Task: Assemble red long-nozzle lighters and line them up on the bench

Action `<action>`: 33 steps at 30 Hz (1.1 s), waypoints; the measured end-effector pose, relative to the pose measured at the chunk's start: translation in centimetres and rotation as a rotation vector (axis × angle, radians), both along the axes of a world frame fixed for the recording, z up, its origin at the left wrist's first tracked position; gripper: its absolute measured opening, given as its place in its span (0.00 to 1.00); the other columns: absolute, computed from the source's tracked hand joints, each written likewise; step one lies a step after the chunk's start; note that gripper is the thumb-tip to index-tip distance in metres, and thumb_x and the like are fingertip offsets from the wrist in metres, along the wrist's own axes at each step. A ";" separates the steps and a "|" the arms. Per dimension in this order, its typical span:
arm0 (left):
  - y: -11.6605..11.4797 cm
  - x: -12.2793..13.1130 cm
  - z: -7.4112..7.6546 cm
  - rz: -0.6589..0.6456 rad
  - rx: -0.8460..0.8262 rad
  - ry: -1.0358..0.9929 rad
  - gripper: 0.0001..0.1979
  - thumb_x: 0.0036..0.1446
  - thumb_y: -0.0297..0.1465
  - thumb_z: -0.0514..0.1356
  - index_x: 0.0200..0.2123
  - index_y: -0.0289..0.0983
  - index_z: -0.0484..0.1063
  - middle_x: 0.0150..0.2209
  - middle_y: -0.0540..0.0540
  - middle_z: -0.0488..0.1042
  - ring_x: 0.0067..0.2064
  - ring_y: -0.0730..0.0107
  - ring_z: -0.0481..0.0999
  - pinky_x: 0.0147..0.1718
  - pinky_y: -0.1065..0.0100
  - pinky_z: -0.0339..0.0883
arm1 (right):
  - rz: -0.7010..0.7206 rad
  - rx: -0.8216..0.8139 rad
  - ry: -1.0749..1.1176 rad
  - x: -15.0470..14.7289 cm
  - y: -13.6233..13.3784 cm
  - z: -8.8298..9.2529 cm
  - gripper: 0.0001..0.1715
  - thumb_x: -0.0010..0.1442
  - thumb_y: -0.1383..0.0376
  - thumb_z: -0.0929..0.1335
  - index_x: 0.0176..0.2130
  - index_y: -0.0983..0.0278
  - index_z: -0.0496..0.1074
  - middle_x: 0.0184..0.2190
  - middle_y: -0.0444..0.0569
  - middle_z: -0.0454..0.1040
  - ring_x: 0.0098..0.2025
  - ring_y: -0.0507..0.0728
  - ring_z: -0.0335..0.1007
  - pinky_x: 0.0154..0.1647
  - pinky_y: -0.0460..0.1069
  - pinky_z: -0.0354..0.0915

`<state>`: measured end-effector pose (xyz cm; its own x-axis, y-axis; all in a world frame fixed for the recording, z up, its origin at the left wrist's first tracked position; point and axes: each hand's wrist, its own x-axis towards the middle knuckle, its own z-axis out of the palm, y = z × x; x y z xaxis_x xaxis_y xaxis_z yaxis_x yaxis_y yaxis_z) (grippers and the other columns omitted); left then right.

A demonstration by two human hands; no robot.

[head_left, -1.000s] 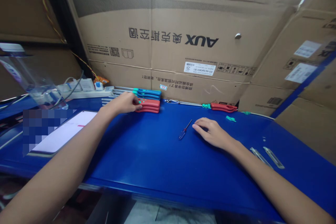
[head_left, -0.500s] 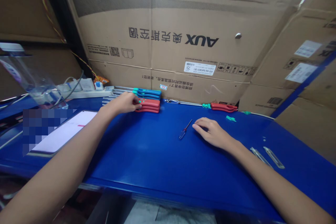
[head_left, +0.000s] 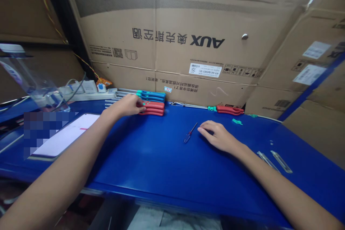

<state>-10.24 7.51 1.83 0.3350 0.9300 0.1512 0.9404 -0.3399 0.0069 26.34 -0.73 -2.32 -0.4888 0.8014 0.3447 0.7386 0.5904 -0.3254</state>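
Several red handles (head_left: 155, 111) — smooth, curved, probably plastic — left fingers (head_left: 139, 110) touching.

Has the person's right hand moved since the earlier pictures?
No, not visibly. Judged against the printed cardboard behind it, the right hand is in the same spot as before, just beside the tip of the screwdriver.

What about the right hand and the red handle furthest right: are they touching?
Apart: the head view shows blue tabletop between the right hand and that red handle.
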 end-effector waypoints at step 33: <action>0.1 -0.2 0.0 -0.004 0.010 0.011 0.14 0.53 0.40 0.57 0.28 0.38 0.79 0.32 0.43 0.80 0.33 0.60 0.76 0.29 0.67 0.60 | -0.003 0.000 -0.008 0.0 0.2 -0.2 0.20 0.68 0.57 0.60 0.36 0.63 0.76 0.40 0.52 0.77 0.44 0.59 0.72 0.50 0.53 0.66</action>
<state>-10.46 7.61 1.84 0.3407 0.9270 0.1569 0.9390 -0.3439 -0.0068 26.33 -0.55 -2.55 -0.4894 0.8027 0.3408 0.7429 0.5884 -0.3191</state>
